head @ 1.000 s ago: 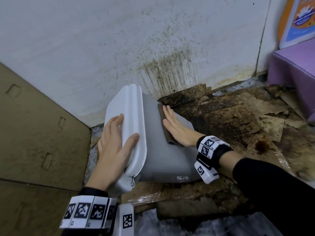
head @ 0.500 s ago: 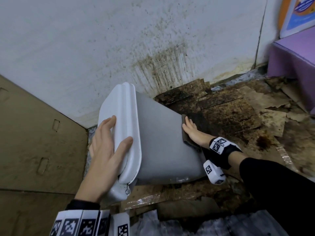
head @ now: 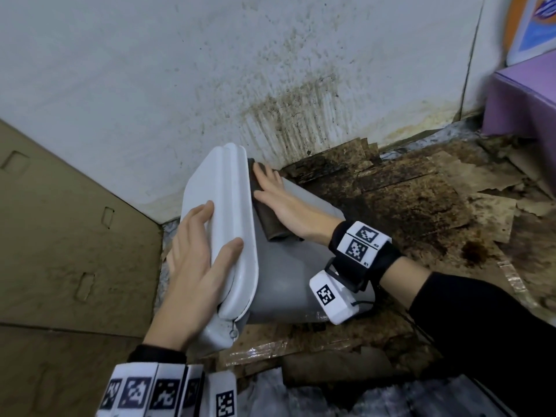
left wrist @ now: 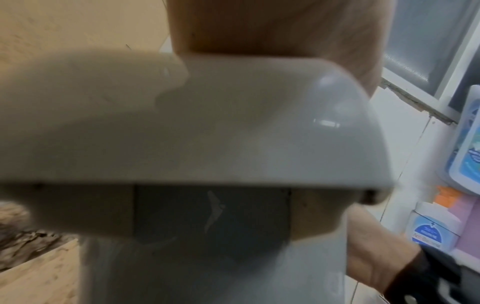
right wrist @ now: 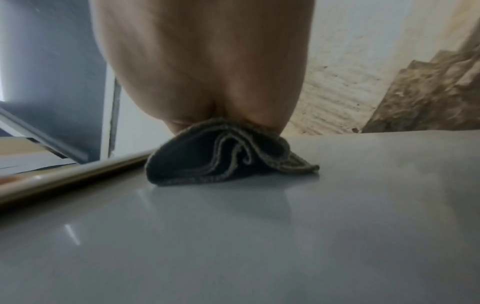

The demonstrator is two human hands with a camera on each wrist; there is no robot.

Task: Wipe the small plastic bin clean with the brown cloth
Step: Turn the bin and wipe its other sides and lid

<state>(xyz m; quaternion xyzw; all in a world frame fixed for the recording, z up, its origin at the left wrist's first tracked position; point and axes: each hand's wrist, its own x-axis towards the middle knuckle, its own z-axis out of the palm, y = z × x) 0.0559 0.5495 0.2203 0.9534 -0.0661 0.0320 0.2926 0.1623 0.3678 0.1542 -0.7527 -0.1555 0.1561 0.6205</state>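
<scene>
Against a stained white wall (head: 150, 70), on dirty brown cardboard flooring (head: 406, 206), lies the small grey plastic bin (head: 285, 281). Right hand (head: 285, 206), fingers flat, presses the folded brown cloth (head: 272, 227) beside the white lid (head: 228, 191); half a second earlier it was near the base. Left hand (head: 192, 266) braces the lid with nearly straight fingers. Long axis runs left-right, lid leftward.

No legible text. Wristband markers (head: 358, 246) coded squares only; package label (left wrist: 428, 232) print too blurred to read.
</scene>
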